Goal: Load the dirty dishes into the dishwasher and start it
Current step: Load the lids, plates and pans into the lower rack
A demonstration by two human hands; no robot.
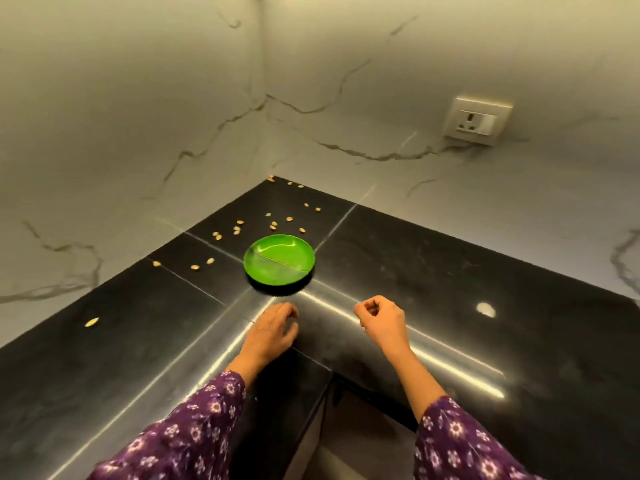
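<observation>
A green plate is sitting empty toward the worktop's back corner, straight ahead of both hands. The left hand is lying nearer, fingers loosely curled, holding nothing; the right hand is hovering, curled into a loose fist.

Bare counter between hands and plate.

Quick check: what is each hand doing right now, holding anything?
Left hand: open, empty, fingers loosely curved over the black countertop.
Right hand: curled shut; contents cannot be told.
</observation>
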